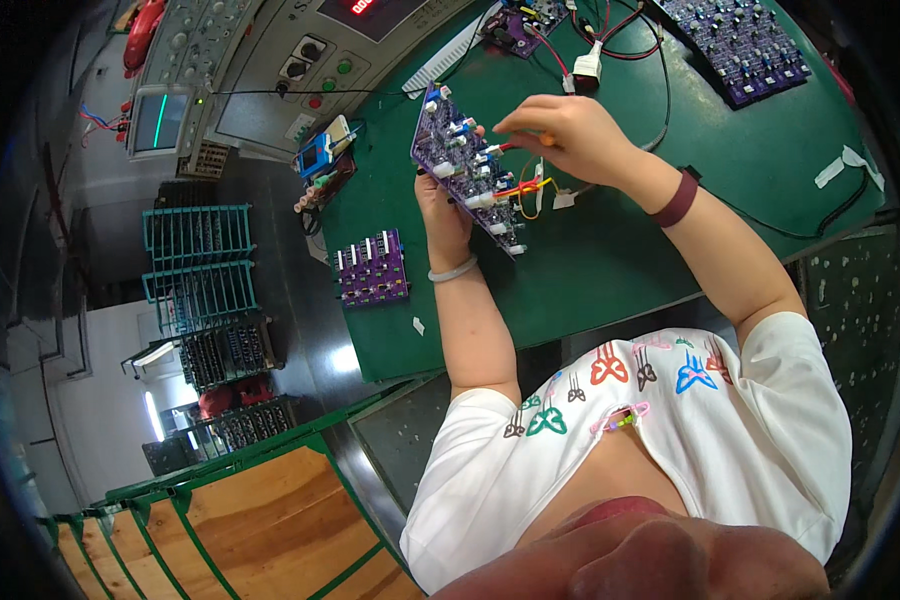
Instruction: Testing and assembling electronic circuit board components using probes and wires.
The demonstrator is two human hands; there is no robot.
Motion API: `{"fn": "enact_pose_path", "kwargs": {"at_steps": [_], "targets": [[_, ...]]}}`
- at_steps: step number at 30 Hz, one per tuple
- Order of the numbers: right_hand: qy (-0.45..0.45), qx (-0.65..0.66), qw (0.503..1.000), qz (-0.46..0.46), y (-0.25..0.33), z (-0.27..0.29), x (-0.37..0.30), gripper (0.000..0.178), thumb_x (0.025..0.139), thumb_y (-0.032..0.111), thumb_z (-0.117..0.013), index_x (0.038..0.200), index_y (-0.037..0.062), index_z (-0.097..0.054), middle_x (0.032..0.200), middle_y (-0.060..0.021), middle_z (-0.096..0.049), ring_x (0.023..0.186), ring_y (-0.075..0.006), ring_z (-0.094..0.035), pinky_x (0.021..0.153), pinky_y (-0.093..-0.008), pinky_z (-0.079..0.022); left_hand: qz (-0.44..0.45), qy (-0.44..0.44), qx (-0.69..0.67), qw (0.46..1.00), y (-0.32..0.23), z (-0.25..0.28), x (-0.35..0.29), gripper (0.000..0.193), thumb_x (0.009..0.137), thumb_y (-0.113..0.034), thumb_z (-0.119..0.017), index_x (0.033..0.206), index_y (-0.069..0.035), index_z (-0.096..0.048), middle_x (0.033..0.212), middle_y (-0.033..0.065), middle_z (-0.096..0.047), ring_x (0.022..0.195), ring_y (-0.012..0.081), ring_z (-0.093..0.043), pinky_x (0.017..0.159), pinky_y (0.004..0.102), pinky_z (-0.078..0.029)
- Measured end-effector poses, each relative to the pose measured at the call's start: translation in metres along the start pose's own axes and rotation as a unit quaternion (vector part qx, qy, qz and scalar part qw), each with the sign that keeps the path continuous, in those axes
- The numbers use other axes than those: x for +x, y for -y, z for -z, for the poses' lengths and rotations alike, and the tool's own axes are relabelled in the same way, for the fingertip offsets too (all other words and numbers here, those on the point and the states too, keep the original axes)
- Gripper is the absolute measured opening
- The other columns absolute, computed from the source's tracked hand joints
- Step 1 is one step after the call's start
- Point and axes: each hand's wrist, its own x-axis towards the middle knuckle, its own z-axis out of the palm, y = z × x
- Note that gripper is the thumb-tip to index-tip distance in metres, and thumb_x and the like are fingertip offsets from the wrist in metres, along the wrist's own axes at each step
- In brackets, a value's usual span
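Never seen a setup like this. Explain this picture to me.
There is no robot here, just a person's two bare hands. A wide fisheye camera on the person's head looks down, so straight edges bend near the rim. The left hand holds a purple circuit board, tilted, above the green tabletop. The right hand is beside that board, with something orange at its fingers, too small to identify. Another purple board lies to the left, and a larger purple panel at the far right.
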Motion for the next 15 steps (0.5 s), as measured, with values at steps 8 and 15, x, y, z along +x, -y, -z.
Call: {"fn": "enact_pose_path", "kwargs": {"at_steps": [8,15], "targets": [[0.039,-0.048,0.998,-0.025,-0.002,-0.020,-0.008,0.019,0.084,0.010,-0.074,0.102,0.0153,-0.077,0.089,-0.0039,-0.070,0.077,-0.0265,-0.070,0.065,-0.0361,-0.055,0.007,-0.020,0.018,1.000,0.003,-0.004,0.003,0.081,0.088,-0.052,-0.072,0.142,0.002,-0.046,0.134,0.0174,-0.059,0.119,0.0281,-0.063,0.098,0.0398,-0.053],[0.081,-0.070,0.992,-0.063,0.004,-0.005,-0.003,0.031,0.083,0.000,-0.073,0.108,0.0173,-0.076,0.089,-0.0064,-0.070,0.083,-0.0257,-0.069,0.070,-0.0345,-0.055,0.014,-0.029,-0.013,0.999,0.004,-0.009,0.004,0.065,0.101,-0.045,-0.051,0.147,-0.001,-0.041,0.137,0.0155,-0.056,0.121,0.0278,-0.060,0.101,0.0412,-0.052]]}}
